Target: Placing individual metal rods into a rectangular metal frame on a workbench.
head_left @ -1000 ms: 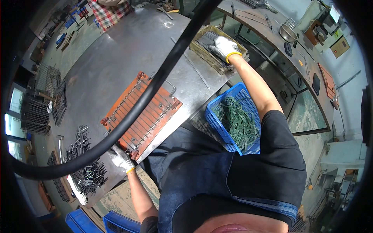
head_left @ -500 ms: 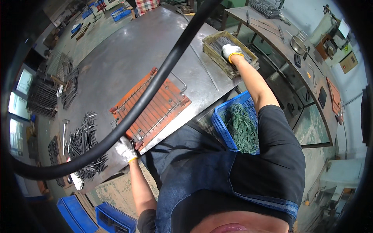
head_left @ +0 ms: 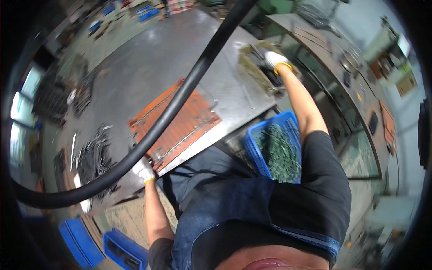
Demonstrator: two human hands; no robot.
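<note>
My right hand (head_left: 276,60), in a white glove with a yellow cuff, reaches into a worn yellowish box (head_left: 251,65) of thin metal rods (head_left: 256,56) at the far right of the table. Its fingers are smeared by motion, and I cannot make out what they hold. My left hand (head_left: 143,171), gloved the same way, rests at the near left corner of an orange jig (head_left: 183,123); its fingers are partly hidden by the black hose. Parallel wires and crossing rods lie on the jig, and a bent wire handle sits at its right side.
A thick black hose (head_left: 189,90) crosses the view above the steel table (head_left: 135,58). Dark metal pieces (head_left: 96,157) lie heaped at left. A blue basket (head_left: 257,155) holding green strips stands by the near table edge. A side bench (head_left: 324,54) runs along the right.
My right hand has shifted slightly right and nearer within the box, and a dark gap shows among the rods beside it. My left hand stays at the jig's corner. The picture is blurrier.
</note>
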